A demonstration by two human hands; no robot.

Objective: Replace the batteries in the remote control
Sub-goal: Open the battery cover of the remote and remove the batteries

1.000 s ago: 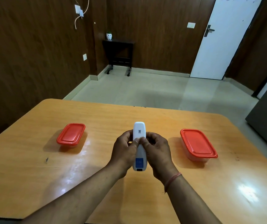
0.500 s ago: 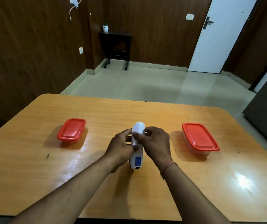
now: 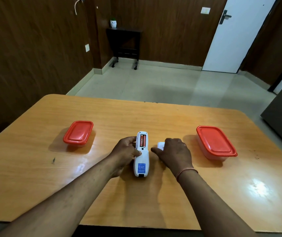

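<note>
A white remote control (image 3: 142,159) lies face down on the wooden table (image 3: 102,194), its back showing a blue label. Its battery compartment is uncovered, with two red batteries (image 3: 142,140) side by side inside. My left hand (image 3: 125,153) grips the remote's left side, thumb on its back. My right hand (image 3: 172,152) rests just right of the remote and holds the white battery cover (image 3: 161,145) against the table, mostly hidden under the fingers.
A small red-lidded container (image 3: 78,133) stands at the left of the table and a larger red-lidded container (image 3: 215,142) at the right. Beyond the far table edge are tiled floor, a dark side table (image 3: 125,43) and a white door (image 3: 232,35).
The battery cover has come off the remote and moved right in my right hand. The remote has gone down onto the table, and the batteries now show.
</note>
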